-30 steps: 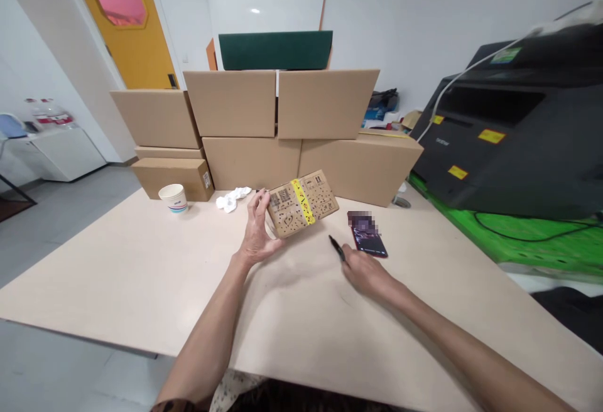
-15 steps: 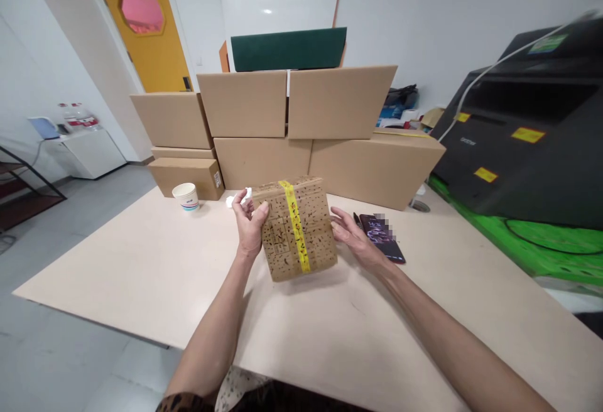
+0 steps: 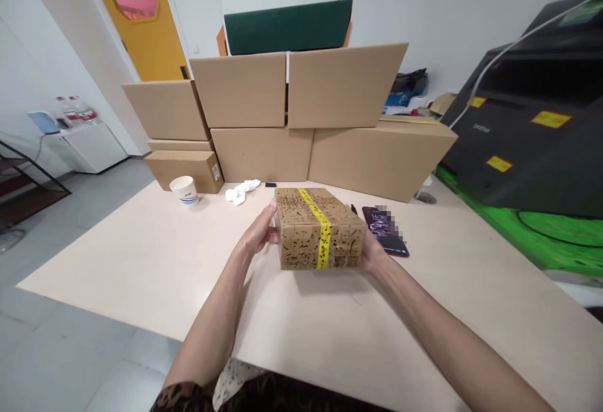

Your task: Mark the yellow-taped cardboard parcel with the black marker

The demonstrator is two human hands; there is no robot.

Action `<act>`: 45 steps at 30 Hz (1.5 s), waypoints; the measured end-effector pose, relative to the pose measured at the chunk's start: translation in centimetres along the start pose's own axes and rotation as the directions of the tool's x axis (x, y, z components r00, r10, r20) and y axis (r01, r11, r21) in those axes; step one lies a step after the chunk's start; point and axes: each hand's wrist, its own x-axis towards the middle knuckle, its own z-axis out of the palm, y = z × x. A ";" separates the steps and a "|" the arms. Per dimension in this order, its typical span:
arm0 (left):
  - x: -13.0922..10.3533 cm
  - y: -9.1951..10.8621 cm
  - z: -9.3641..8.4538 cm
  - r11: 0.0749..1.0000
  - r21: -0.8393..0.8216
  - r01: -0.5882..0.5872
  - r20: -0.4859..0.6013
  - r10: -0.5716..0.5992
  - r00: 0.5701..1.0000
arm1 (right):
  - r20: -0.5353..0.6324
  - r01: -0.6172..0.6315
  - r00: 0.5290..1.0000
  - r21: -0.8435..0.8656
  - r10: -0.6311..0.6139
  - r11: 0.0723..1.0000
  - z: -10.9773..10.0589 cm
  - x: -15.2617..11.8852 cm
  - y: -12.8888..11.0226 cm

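Note:
Between my hands is a small cardboard box (image 3: 306,245), speckled with black marks and crossed by a strip of yellow tape (image 3: 324,236). It is held just above the table, its top and near side facing me. My left hand (image 3: 260,228) grips the left side, fingers partly hidden behind it. On the right side, my right hand (image 3: 370,252) presses against the box, with most of its fingers hidden. A phone (image 3: 384,231) lies on the table just beyond my right hand, with a dark pen-like thing (image 3: 353,209) beside it.
Large cardboard boxes (image 3: 264,156) are stacked along the back of the table (image 3: 117,261), topped by a dark green box (image 3: 289,27). A paper cup (image 3: 184,190), crumpled white tissue (image 3: 242,191) and a small black object (image 3: 271,184) lie in front. A black machine (image 3: 522,110) stands at right.
The box has tipped from showing one broad face to lying nearly level, and moved slightly right. My right hand has closed onto its right side. The view has shifted a little.

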 end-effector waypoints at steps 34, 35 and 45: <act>-1.2 0.3 1.5 0.779 0.624 -0.068 -0.074 0.145 0.987 | -0.209 0.284 0.759 -0.746 -0.617 0.602 -2.5 -1.9 -3.8; -1.3 0.4 1.5 0.773 0.628 -0.085 -0.073 0.167 0.983 | -0.208 0.298 0.751 -0.741 -0.627 0.602 -2.5 -2.0 -3.8; -1.6 0.8 0.9 0.774 0.513 -0.370 -0.070 0.468 0.881 | -0.139 0.489 0.733 -0.573 -0.666 0.657 -2.3 -2.2 -3.9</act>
